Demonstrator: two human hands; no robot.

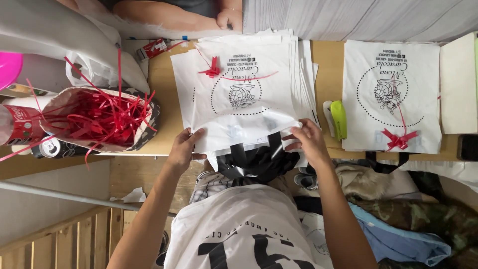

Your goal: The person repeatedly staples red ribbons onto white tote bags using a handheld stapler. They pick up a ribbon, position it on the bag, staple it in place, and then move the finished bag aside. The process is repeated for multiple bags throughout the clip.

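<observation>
A white bag [244, 94] printed with a dotted circle and a snail drawing lies on top of a stack of like bags on the wooden table [164, 119]. A small red ribbon bow [213, 68] sits near its far edge. My left hand [183, 148] grips the bag's near left edge. My right hand [307, 139] pinches its near right edge. Black handle straps [254, 158] hang below the bag's near edge, between my hands.
A pouch full of red ribbon strips [102, 118] stands at the left beside a drink can [50, 147] and a bottle [17, 124]. A green stapler [338, 118] lies right of the stack. Another printed bag with a red bow [393, 94] lies farther right. Another person's arm [184, 15] rests across the table.
</observation>
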